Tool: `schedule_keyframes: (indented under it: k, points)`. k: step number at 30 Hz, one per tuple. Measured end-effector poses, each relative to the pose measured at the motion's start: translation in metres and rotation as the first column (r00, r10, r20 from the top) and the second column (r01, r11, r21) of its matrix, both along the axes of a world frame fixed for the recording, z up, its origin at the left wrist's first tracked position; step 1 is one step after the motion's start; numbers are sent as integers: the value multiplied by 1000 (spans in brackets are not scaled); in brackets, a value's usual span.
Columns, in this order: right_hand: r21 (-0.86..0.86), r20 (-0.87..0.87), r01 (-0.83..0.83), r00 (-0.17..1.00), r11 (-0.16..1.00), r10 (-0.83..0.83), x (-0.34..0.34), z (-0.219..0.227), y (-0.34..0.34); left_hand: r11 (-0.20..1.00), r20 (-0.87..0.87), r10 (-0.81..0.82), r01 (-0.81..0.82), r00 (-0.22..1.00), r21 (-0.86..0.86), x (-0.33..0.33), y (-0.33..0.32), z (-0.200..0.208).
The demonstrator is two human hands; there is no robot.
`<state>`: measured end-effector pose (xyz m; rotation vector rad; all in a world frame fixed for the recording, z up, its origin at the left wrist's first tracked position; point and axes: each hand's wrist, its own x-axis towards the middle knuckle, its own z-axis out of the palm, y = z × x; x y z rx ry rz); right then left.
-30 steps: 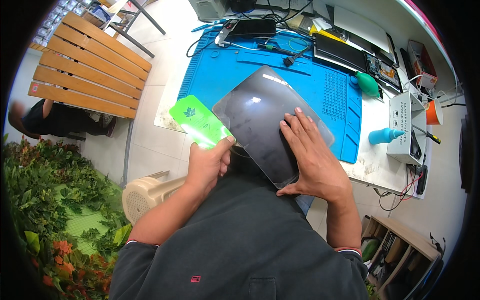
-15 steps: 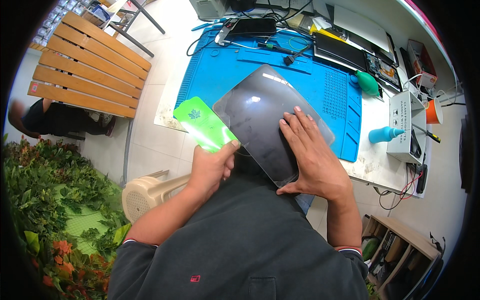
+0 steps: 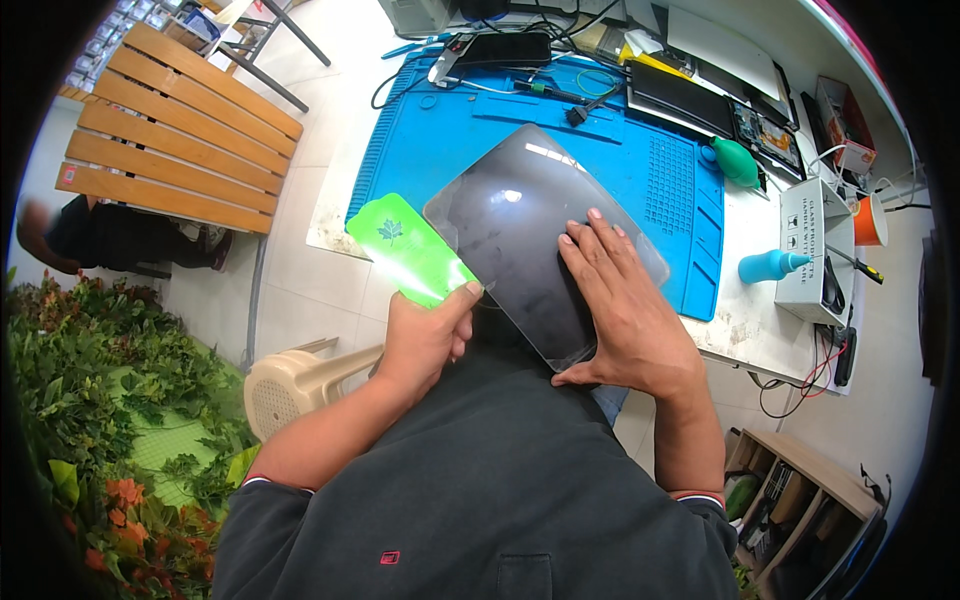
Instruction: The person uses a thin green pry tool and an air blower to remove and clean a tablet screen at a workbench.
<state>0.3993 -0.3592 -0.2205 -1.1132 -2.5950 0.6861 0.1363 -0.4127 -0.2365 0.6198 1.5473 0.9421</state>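
A dark, glossy tablet lies tilted across the near edge of a blue work mat, its lower corner reaching out over my lap. My right hand rests flat on the screen, fingers stretched out, with the thumb at the lower edge. Pinched between thumb and fingers of my left hand is a bright green, shiny plastic card with a leaf print. The card's right edge meets or overlaps the tablet's left side; I cannot tell whether it goes under. Clear film shows at the tablet's corners.
Behind the tablet lie a phone, cables and a black plug. At the right stand a green air blower, a light blue bottle, a white box and an orange cup. A beige stool is at lower left.
Almost nothing differs. The tablet's far corner and the green card have shifted very slightly; both hands keep their places.
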Motion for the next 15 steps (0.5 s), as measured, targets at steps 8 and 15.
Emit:
schedule_keyframes:
  k: [8,15]
  points:
    - [5,14,-1,1000,1000,1,0,0,0,998,86,55,-57,995,23,0,0,-4]
    - [10,17,-13,1000,1000,12,0,-1,0,998,67,69,-69,995,7,1,1,-3]
